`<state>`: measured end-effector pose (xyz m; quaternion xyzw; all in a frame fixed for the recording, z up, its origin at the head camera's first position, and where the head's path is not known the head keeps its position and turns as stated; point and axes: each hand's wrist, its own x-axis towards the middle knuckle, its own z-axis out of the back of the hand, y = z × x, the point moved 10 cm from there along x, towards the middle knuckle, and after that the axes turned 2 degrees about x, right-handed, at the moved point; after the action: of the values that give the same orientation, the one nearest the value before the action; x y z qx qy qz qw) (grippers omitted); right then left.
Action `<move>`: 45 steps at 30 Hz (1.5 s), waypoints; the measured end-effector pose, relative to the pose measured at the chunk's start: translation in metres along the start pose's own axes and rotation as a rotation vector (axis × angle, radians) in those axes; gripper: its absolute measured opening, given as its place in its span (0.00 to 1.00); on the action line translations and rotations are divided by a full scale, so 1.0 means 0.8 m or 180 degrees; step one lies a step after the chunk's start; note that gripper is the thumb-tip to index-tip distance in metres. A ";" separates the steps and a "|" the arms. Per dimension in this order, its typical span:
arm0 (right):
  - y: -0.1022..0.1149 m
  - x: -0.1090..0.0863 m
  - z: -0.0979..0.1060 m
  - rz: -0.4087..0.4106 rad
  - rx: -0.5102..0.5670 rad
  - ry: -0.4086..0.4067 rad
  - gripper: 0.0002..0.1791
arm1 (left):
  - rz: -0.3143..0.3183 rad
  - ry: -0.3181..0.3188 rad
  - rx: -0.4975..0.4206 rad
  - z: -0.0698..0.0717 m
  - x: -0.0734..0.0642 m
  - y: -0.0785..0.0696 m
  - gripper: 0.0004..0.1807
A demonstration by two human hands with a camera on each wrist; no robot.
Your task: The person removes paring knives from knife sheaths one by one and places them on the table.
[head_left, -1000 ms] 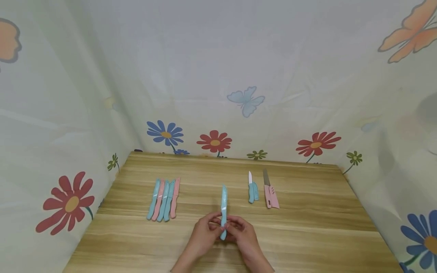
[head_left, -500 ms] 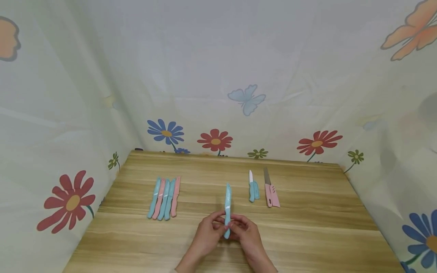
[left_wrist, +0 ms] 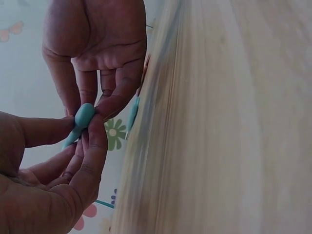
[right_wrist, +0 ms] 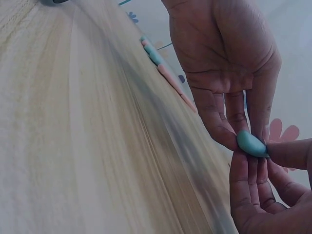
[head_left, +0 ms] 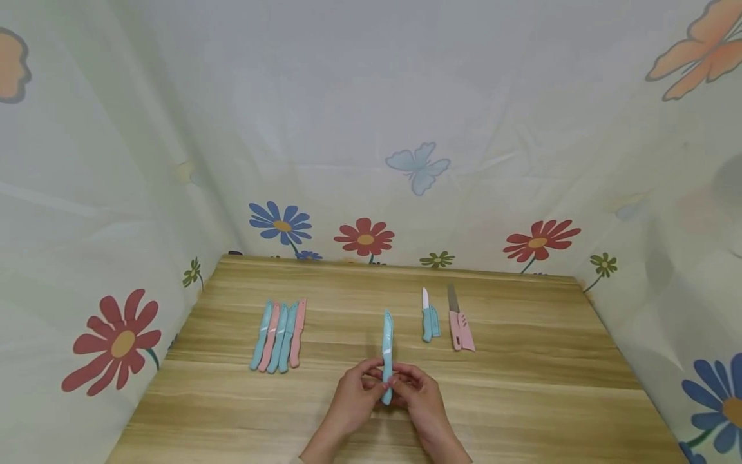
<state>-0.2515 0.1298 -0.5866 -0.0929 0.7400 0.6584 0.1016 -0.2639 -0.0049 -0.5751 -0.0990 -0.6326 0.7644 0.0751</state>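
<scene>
Low in the middle of the frame, the left hand (head_left: 355,398) and the right hand (head_left: 425,398) both pinch one blue knife (head_left: 388,338).

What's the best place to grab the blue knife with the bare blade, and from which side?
Probably its handle, from the near left: the bare blade points toward the far side, and the blue sheath lies close along the handle's right.

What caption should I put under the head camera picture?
Left hand and right hand hold a turquoise knife over a wooden table with five knives in a row and two bare-bladed knives.
</scene>
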 end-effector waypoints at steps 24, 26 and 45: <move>-0.007 0.001 0.007 -0.0045 -0.0027 -0.0077 0.21 | 0.0053 0.0030 -0.0061 -0.004 -0.003 0.001 0.24; -0.005 0.002 0.006 -0.0050 -0.0077 -0.0085 0.21 | 0.0062 0.0039 -0.0088 -0.003 -0.003 0.002 0.24; 0.036 0.031 0.010 0.0209 -0.0161 -0.0341 0.20 | 0.0187 0.0252 -0.0177 -0.012 -0.010 0.004 0.23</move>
<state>-0.2829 0.1407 -0.5669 -0.0357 0.7193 0.6838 0.1170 -0.2535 0.0013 -0.5795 -0.1498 -0.6470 0.7439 0.0749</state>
